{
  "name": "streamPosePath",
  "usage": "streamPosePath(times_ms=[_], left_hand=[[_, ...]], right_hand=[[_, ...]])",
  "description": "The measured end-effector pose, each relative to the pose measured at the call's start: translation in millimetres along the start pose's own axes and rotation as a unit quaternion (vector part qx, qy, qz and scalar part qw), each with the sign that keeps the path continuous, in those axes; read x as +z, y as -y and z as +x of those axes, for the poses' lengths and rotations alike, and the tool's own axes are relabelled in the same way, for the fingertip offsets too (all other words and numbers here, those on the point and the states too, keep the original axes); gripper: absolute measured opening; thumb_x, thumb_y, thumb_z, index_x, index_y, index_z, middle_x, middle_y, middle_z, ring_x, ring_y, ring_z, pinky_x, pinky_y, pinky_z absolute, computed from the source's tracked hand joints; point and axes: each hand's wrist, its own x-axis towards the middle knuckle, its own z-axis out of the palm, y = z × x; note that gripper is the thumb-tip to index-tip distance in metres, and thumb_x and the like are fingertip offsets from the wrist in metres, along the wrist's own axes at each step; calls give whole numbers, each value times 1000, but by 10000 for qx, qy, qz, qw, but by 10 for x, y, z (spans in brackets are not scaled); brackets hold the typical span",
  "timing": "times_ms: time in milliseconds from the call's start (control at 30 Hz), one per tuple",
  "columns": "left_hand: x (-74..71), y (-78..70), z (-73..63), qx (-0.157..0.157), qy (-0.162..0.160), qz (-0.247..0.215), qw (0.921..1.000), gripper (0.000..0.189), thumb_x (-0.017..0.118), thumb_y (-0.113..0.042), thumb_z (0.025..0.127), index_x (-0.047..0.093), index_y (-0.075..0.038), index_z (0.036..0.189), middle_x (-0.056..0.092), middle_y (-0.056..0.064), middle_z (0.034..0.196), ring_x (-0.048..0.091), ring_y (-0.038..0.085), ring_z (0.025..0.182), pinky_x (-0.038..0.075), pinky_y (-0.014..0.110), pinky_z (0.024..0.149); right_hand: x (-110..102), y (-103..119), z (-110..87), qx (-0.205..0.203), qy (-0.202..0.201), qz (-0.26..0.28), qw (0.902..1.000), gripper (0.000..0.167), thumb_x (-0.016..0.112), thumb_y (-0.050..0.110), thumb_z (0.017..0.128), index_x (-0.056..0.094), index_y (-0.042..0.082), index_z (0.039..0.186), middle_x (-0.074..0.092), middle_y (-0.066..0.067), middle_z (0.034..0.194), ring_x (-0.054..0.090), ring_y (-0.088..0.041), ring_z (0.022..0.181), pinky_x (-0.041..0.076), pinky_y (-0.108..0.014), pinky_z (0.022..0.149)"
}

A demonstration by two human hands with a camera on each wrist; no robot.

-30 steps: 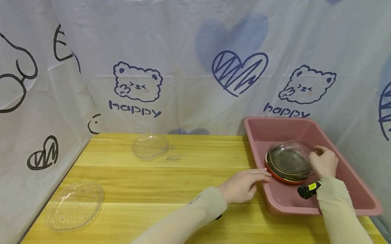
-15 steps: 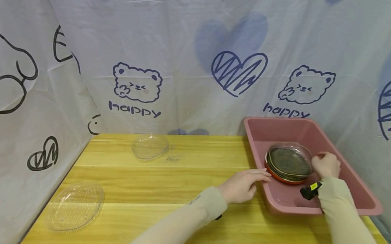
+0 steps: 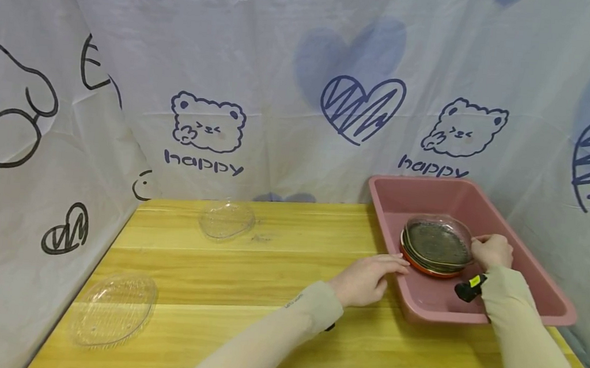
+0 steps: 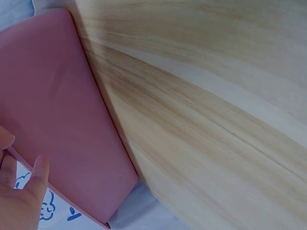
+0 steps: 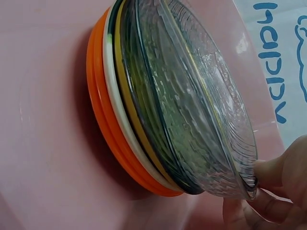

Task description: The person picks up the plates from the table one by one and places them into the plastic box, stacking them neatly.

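Observation:
Inside the pink basin (image 3: 481,193), my right hand (image 3: 491,250) pinches the edge of a clear plastic plate (image 5: 216,72) at the top of a plate stack. In the right wrist view the thumb and fingers (image 5: 268,173) meet at that plate's rim, which tilts away from those beneath. Lower in the stack show clear, yellow-rimmed, white and orange plates (image 5: 108,129). My left hand (image 3: 368,279) rests its fingertips on the basin's near-left rim, fingers fairly straight in the head view; part of this hand is cut off in the left wrist view.
Two clear plastic plates lie apart on the wooden table (image 3: 261,343): a smaller plate (image 3: 226,221) at the back and a larger plate (image 3: 114,311) at front left. A printed curtain (image 3: 284,50) stands behind the basin and along both sides.
One second ago a clear plate stood slightly raised at the right hand; it now sits lower on the stack. The right hand moved slightly right, off the edge, then back to it. Left hand unmoved.

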Motion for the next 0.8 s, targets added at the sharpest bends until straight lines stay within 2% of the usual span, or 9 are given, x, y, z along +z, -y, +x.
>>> streamPosePath(times_ms=[100,233,467,533,700,800], left_hand=[[3,1,1,-6,9,55,10000,48,51,4,94,61,-14,138,51,-5,154,39,11,150,26,18,124],[6,-3,-3,-1,9,105,9999,48,52,3,94,61,-14,138,51,-5,154,38,9,149,26,17,123],[6,-6,-8,11,-6,112,9999,47,52,3,94,61,-14,138,52,-5,153,39,8,149,27,17,123],[4,-9,-7,8,-3,98,10000,47,52,3,94,61,-14,138,52,-5,153,39,9,149,27,17,123],[1,-11,-3,1,10,69,10000,47,52,3,94,61,-14,138,52,-5,153,39,10,149,27,18,123],[-2,-9,-3,7,6,73,10000,47,52,3,94,61,-14,138,52,-5,153,39,10,149,27,17,123]], right_hand=[[3,-9,1,36,-33,-7,10000,48,46,24,99,63,-11,125,59,-36,125,60,-50,103,54,-48,71],[-11,-10,-10,49,1,-65,10000,48,47,27,99,64,-11,123,60,-36,123,61,-50,101,54,-46,70],[-66,6,-25,-76,395,-338,9986,55,39,36,102,68,-11,101,69,-24,87,65,-36,79,49,-33,58],[-67,15,-25,-89,403,-365,9985,55,39,35,103,69,-11,101,69,-25,90,65,-37,80,50,-34,59],[-55,28,-16,-34,325,-467,9984,53,40,32,102,67,-13,112,64,-36,115,62,-51,99,54,-48,70],[-49,34,-6,68,284,-461,9985,52,42,31,102,65,-13,117,61,-37,122,59,-55,105,54,-55,76]])
